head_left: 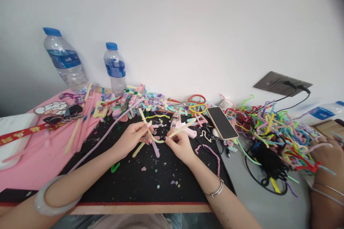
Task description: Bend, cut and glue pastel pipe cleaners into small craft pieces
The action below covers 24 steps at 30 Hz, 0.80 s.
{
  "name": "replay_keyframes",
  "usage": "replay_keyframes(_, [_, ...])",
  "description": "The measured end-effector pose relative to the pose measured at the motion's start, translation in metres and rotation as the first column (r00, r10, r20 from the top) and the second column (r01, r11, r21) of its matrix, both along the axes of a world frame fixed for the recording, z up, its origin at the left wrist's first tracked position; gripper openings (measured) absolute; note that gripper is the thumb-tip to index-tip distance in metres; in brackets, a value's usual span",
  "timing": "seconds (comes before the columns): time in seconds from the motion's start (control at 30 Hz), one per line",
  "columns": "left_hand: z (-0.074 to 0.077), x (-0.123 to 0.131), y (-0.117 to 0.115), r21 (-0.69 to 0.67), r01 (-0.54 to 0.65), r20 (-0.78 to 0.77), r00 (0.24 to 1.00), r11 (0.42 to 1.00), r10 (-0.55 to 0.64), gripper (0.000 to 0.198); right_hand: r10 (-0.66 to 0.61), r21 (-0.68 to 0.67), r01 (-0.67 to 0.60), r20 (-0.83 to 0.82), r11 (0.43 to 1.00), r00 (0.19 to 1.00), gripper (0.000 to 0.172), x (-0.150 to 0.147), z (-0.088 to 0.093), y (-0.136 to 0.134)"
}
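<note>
A pale yellow pipe cleaner point(158, 141) sags in a curve between my hands above the black mat point(129, 189). My left hand point(137, 135) pinches it near one end, which sticks up past the fingers. On the other side, my right hand point(180, 146) grips it between thumb and fingers, and its free end slants up to the right. Just beneath my left hand are another yellow length point(138, 149) and a short purple piece point(155, 149); whether that hand touches them I cannot tell. Behind my right hand lies a pink glue gun point(185, 128), partly covered.
Pipe cleaner pieces point(131, 102) pile along the wall, with scissors point(197, 103) and a phone point(222, 123) nearby. Two bottles point(115, 68) stand at the back left. A tangled heap of pipe cleaners point(276, 132) and another person's hand point(326, 154) are at the right.
</note>
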State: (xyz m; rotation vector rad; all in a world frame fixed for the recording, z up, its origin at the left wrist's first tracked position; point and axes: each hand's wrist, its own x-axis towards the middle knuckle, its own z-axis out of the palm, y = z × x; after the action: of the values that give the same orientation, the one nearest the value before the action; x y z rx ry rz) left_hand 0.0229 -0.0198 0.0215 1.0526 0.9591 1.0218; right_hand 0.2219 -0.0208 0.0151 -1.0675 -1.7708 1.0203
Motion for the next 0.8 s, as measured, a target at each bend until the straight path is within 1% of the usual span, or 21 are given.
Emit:
replay_keyframes(0.07, [0.0006, 0.0013, -0.0011, -0.018, 0.008, 0.035, 0.999, 1.000, -0.008, 0.033, 0.028, 0.016, -0.029, 0.036, 0.999, 0.999, 0.024, -0.0004, 0.0025, -0.0007])
replay_keyframes(0.2, [0.0029, 0.0022, -0.0009, -0.073, 0.002, 0.216, 0.976, 0.997, 0.014, 0.027, 0.085, 0.027, -0.091, 0.169, 0.995, 0.982, 0.019, -0.0008, 0.0092, -0.0023])
replay_keyframes(0.3, [0.0025, 0.0043, -0.0024, -0.108, 0.031, 0.247, 0.969, 0.994, -0.003, 0.027, 0.120, 0.006, -0.123, 0.195, 0.992, 0.973, 0.017, -0.0016, 0.0103, -0.0029])
replay_keyframes(0.43, [0.0005, 0.0090, -0.0065, -0.126, 0.087, 0.189, 0.980, 0.988, -0.062, 0.030, 0.211, -0.052, -0.206, 0.150, 0.977, 0.966, 0.016, -0.0025, 0.0088, -0.0038])
replay_keyframes(0.5, [0.0000, 0.0102, -0.0077, -0.124, 0.087, 0.175, 0.982, 0.988, -0.065, 0.031, 0.257, -0.088, -0.246, 0.152, 0.965, 0.954, 0.014, -0.0023, 0.0093, -0.0044])
replay_keyframes(0.53, [-0.0001, 0.0103, -0.0079, -0.123, 0.080, 0.173, 0.983, 0.989, -0.058, 0.031, 0.260, -0.093, -0.248, 0.161, 0.964, 0.952, 0.013, -0.0020, 0.0098, -0.0047])
replay_keyframes(0.6, [-0.0001, 0.0099, -0.0075, -0.115, 0.056, 0.164, 0.986, 0.992, -0.036, 0.031, 0.227, -0.076, -0.217, 0.178, 0.973, 0.957, 0.015, -0.0011, 0.0107, -0.0047])
replay_keyframes(0.67, [0.0004, 0.0091, -0.0068, -0.093, 0.024, 0.109, 0.994, 0.995, -0.014, 0.031, 0.175, -0.045, -0.171, 0.145, 0.984, 0.974, 0.020, 0.0003, 0.0103, -0.0040])
replay_keyframes(0.73, [0.0017, 0.0087, -0.0066, -0.045, 0.013, -0.007, 1.000, 0.999, -0.013, 0.031, 0.143, -0.051, -0.140, 0.065, 0.989, 0.988, 0.025, 0.0017, 0.0082, -0.0026])
replay_keyframes(0.8, [0.0042, 0.0088, -0.0072, 0.018, 0.043, -0.141, 0.989, 0.999, -0.040, 0.032, 0.118, -0.078, -0.119, -0.014, 0.990, 0.993, 0.031, 0.0028, 0.0053, -0.0011])
